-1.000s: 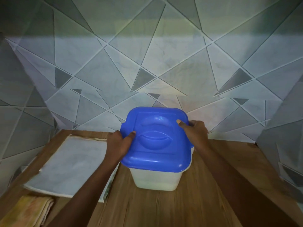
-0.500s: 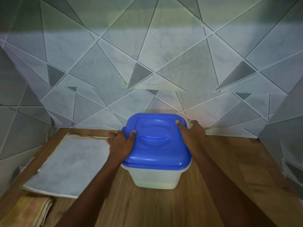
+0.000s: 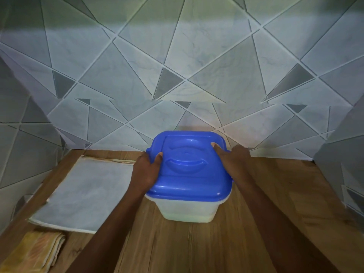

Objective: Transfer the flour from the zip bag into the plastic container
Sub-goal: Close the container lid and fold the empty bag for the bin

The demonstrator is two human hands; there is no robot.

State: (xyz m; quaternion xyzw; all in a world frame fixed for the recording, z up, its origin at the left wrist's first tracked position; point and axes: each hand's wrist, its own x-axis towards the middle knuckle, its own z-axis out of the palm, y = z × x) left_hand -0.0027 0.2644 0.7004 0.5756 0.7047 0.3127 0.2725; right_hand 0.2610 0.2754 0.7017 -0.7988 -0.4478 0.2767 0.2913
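Two bare forearms enter from bottom edge, no sleeves in view. Left hand [image 3: 145, 172] bare: no ring, watch or glove visible; thumbnail short, pale. Right hand [image 3: 234, 160] likewise bare, no jewellery visible; one fingertip shows short pale nail. Wrists unadorned.

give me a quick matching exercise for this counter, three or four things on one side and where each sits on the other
Things:
1. blue plastic lid
2. flat pale zip bag
3. folded yellow cloth
4. left hand

Places:
A. near left corner of the wooden counter
B. on top of the translucent plastic container
C. gripping the lid's left edge
D. lying flat, left of the container

Pairs: 1-B, 2-D, 3-A, 4-C
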